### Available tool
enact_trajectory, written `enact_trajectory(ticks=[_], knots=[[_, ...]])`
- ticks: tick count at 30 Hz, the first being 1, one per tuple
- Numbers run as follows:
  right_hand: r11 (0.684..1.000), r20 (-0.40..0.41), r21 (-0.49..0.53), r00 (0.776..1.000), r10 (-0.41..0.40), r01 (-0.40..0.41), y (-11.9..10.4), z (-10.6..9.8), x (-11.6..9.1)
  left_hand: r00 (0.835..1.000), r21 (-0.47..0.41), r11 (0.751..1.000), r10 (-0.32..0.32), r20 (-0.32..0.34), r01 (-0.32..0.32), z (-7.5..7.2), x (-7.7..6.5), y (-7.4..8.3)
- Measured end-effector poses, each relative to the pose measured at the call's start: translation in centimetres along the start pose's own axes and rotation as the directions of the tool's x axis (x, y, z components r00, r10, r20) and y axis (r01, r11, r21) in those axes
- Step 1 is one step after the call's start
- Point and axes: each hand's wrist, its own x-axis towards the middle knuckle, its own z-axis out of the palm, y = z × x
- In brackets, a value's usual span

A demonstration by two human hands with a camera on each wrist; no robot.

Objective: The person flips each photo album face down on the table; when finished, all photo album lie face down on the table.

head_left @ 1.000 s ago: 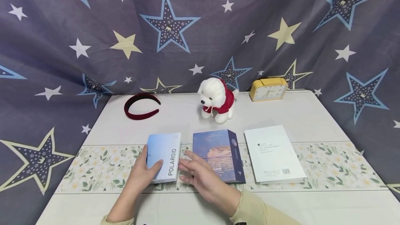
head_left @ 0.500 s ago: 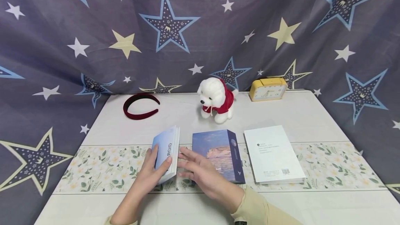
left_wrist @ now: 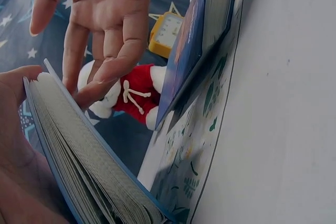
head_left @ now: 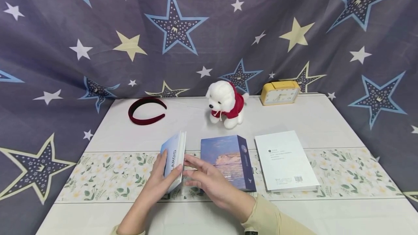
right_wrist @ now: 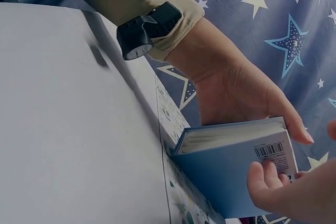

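My left hand (head_left: 156,184) grips a blue-and-white photo album (head_left: 174,162) marked POLAROID. The thumb lies at its right edge and the fingers are at its left side. The album stands tilted on the cloth, its page edges (left_wrist: 89,145) showing in the left wrist view. My right hand (head_left: 212,182) is beside the album's raised edge with fingers loosely extended; in the right wrist view its fingers (right_wrist: 257,182) are at the barcoded back cover, and whether they touch it is unclear. Just right of it lies a second album (head_left: 225,159) with a sea-cliff picture.
A white book (head_left: 285,160) lies on the right, back cover up. Along the rear stand a dark red headband (head_left: 137,113), a white plush dog (head_left: 225,102) in a red hoodie and a yellow clock (head_left: 281,93). A star-patterned curtain (head_left: 209,28) hangs behind the table.
From lying flat, the POLAROID album has been tipped up, its right edge raised. My left hand has shifted slightly right with it. My right hand has drawn slightly closer to the album.
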Motion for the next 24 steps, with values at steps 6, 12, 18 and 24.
enact_trajectory(ticks=[6,12,18,24], knots=[[1.0,0.022,0.004,1.0,0.003,-0.003,0.0,0.02,0.07,1.0,-0.023,0.999,0.029,-0.006,-0.029,0.16,-0.03,0.02],[0.999,0.033,-0.04,0.999,-0.009,0.01,0.07,0.04,0.13,0.998,-0.099,0.993,0.062,0.032,-0.059,0.26,-0.07,0.15],[0.988,0.08,-0.154,0.997,0.0,0.012,0.11,0.03,-0.09,0.991,-0.234,0.968,0.109,0.081,-0.087,0.24,-0.12,0.12],[0.957,0.114,-0.289,0.993,0.004,0.029,0.68,0.03,-0.13,0.994,-0.451,0.89,0.1,0.04,-0.072,-0.12,-0.25,0.12]])
